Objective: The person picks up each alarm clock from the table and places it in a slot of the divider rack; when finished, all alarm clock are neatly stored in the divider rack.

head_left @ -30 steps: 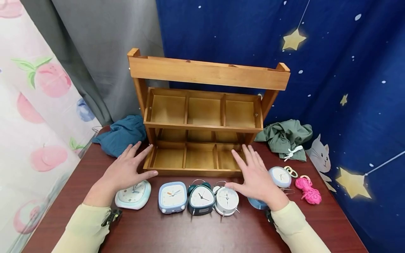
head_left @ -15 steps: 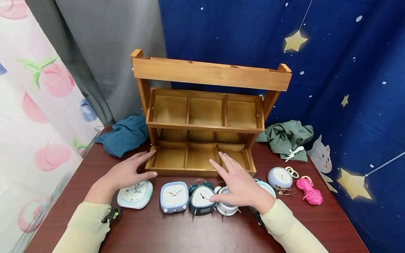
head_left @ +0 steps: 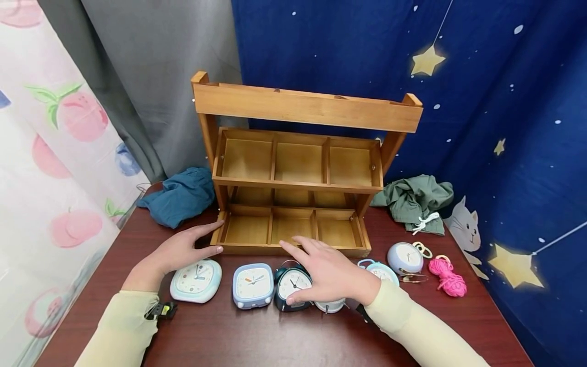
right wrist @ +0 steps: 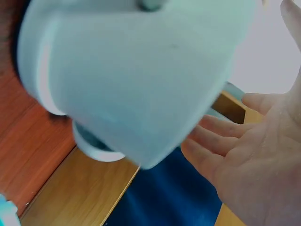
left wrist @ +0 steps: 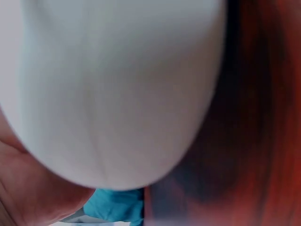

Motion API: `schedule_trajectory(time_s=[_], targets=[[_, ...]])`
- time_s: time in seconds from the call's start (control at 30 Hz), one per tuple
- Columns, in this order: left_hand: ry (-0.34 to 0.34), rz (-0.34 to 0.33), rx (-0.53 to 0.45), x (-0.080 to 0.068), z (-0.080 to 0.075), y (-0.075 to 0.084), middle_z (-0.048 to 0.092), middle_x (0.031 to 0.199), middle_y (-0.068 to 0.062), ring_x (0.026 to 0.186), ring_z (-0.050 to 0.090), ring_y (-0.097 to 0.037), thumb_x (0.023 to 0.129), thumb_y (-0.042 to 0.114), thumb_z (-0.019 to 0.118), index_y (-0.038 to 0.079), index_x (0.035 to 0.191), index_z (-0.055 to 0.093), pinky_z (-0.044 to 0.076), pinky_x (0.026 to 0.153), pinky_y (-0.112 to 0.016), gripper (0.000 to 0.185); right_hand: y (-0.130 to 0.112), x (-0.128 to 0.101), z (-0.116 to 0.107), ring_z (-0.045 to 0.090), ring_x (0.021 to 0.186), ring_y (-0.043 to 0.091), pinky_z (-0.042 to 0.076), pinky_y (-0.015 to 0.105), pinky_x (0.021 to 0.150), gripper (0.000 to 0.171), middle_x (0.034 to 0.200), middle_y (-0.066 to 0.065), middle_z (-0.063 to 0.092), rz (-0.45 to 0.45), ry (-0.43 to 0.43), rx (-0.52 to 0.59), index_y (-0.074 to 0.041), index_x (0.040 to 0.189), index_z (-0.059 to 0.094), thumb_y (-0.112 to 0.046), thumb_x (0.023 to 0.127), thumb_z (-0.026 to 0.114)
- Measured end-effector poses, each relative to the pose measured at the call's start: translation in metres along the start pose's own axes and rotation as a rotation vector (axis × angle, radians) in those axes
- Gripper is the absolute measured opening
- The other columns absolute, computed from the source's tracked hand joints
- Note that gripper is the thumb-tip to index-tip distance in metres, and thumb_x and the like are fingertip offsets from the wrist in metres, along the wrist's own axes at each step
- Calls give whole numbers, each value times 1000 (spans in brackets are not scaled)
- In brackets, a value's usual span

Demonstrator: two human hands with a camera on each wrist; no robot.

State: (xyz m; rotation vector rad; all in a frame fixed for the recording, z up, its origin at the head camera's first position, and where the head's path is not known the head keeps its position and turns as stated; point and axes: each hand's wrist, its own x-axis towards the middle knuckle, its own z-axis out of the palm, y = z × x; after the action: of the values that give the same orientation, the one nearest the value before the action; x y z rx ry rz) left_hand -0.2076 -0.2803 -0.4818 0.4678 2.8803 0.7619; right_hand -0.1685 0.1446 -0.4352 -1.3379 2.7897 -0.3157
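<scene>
My left hand [head_left: 181, 251] lies open and flat just above a mint rounded clock [head_left: 196, 279], its fingertips close to the lower left corner of the wooden shelf [head_left: 302, 109]. Further right, my right hand [head_left: 321, 267] is spread open over the dark green clock [head_left: 289, 286]. It covers most of a white bell clock [head_left: 331, 306]. A blue square clock [head_left: 251, 285] sits between the two hands. The right wrist view shows an open palm [right wrist: 254, 165] behind a pale clock body [right wrist: 131, 70]. A blurred white surface [left wrist: 117, 94] fills the left wrist view.
Two round pale clocks [head_left: 380, 270] [head_left: 405, 257], cream rings [head_left: 422, 250] and pink yarn [head_left: 447, 278] lie at the right. A green cloth [head_left: 415, 199] and a blue cloth [head_left: 179, 196] flank the shelf. All the shelf compartments I can see hold nothing. Curtains hang close behind.
My right hand has slid left, from beside the round clocks to over the dark green and white clocks. My left hand has drawn back slightly and lowered.
</scene>
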Motion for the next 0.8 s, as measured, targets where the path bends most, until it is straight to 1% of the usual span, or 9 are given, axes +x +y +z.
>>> schedule_trajectory(time_s=[0.13,0.27,0.37,0.43,0.57,0.67,0.8], targets=[[6,1,-42,0,0,-3,46,171,-23,156,43,-52,103,70,67,25,173,45,38,121,-76,86,-4,10,-2,56,145,31,49,51,120,119,166,11,48,-16,-39,6,-25,179,27,-89,88,70],[6,-3,-63,0,-1,-4,47,171,-22,155,44,-51,104,69,68,24,173,46,38,121,-76,85,-8,21,-4,57,141,24,52,46,116,118,160,4,52,-37,-69,-14,-24,178,32,-90,87,70],[7,-1,-75,0,0,-5,47,171,-21,155,45,-51,104,68,69,23,172,46,39,120,-75,85,-14,28,-5,56,141,21,54,45,113,118,158,2,54,-70,-84,-25,-21,176,35,-89,87,70],[10,1,-88,0,1,-6,47,171,-20,155,45,-50,104,66,70,23,172,46,40,120,-75,84,-18,33,-5,56,139,20,57,43,108,117,156,2,56,-87,-98,-33,-21,176,37,-90,88,69],[14,6,-116,1,4,-9,48,171,-19,156,45,-48,105,64,70,23,172,46,40,120,-74,83,-22,42,1,56,131,15,58,36,99,115,148,0,59,-103,-137,-51,-20,174,40,-91,88,67],[17,8,-123,2,5,-10,49,171,-18,156,46,-48,104,65,70,23,172,46,40,120,-73,83,-25,49,6,57,130,14,55,34,105,114,146,-1,61,-106,-179,-54,-18,173,42,-90,89,68],[25,8,-125,3,5,-11,50,170,-18,155,47,-47,104,65,71,22,172,47,40,120,-73,83,-27,57,15,58,137,15,50,36,116,115,151,0,63,-81,-218,-50,-16,172,43,-90,89,68]])
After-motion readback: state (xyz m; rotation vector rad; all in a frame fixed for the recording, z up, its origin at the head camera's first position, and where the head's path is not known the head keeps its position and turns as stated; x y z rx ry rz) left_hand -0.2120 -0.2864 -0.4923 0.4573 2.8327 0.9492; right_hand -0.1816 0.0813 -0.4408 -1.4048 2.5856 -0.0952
